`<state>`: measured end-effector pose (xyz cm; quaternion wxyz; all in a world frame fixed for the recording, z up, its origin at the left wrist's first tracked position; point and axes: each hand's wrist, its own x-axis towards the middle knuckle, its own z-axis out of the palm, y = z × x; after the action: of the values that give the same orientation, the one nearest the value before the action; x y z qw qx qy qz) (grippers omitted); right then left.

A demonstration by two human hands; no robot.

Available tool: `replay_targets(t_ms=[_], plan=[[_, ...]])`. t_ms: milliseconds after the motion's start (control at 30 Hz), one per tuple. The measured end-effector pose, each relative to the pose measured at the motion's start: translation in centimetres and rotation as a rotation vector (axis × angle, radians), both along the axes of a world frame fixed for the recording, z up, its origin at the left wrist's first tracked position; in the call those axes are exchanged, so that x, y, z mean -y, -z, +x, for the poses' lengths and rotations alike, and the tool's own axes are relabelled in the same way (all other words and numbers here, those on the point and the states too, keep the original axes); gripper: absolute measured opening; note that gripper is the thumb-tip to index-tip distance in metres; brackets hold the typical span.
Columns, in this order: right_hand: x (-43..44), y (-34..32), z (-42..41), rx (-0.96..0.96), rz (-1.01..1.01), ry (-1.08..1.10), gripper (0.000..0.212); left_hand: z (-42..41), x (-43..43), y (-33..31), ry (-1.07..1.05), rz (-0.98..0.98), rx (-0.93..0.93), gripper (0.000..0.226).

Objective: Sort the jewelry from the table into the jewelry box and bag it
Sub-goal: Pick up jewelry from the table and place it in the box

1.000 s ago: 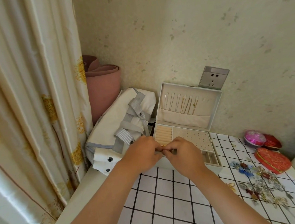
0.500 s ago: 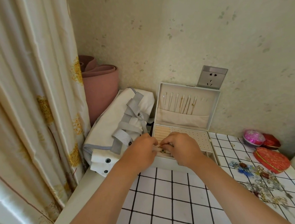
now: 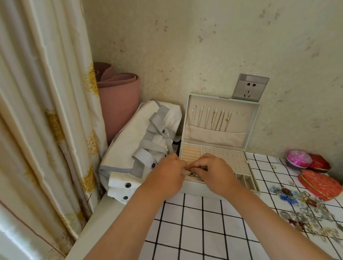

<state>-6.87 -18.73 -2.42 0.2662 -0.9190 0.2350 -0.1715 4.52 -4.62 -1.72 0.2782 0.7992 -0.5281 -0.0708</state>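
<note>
At the left edge of the counter [image 3: 115, 207] hangs a cream curtain [image 3: 48, 115] with yellow flowers, and a rolled pink mat [image 3: 119, 100] stands in the back left corner. A white bag [image 3: 128, 149] with grey straps lies beside it, touching the left wall of the jewelry box [image 3: 223, 161]. The box stands open at the back edge, its lid upright against the wall under a grey socket [image 3: 248, 87], with thin chains hanging inside the lid. A checked cloth [image 3: 200, 227] covers the counter. Near the right edge lies the heap of loose jewelry [image 3: 308, 214], well apart from the box, and behind it lie a pink round case [image 3: 298, 159] and two red cases [image 3: 320, 184].

Both forearms reach over the cloth and hide the front left part of the box. The left hand [image 3: 166, 177] and the right hand [image 3: 215, 173] meet there above the ring rolls. Each grip is nearly closed, fingers curled, and the tips pinch one small piece [image 3: 189, 169] between them; its kind is too small to tell. A small ring [image 3: 192, 174] shows just under the fingertips.
</note>
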Motion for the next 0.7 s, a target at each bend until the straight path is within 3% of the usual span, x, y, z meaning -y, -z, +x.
replay_targets(t_ms=[100, 300, 400, 700], plan=[[0.0, 0.1, -0.6, 0.056, 0.020, 0.024, 0.020, -0.1, -0.1, 0.1, 0.024, 0.001, 0.008, 0.039], [-1.0, 0.1, -1.6, 0.057, -0.142, 0.047, 0.005, -0.2, 0.2, 0.2, -0.001, 0.017, 0.016, 0.036], [-1.5, -0.1, -1.6, 0.049, -0.176, 0.040, 0.007, -0.2, 0.3, 0.1, 0.004, 0.029, 0.013, 0.033], [-1.6, -1.4, -0.9, -0.117, -0.209, -0.016, 0.013, 0.0, 0.2, 0.1, -0.022, 0.023, 0.000, 0.033]])
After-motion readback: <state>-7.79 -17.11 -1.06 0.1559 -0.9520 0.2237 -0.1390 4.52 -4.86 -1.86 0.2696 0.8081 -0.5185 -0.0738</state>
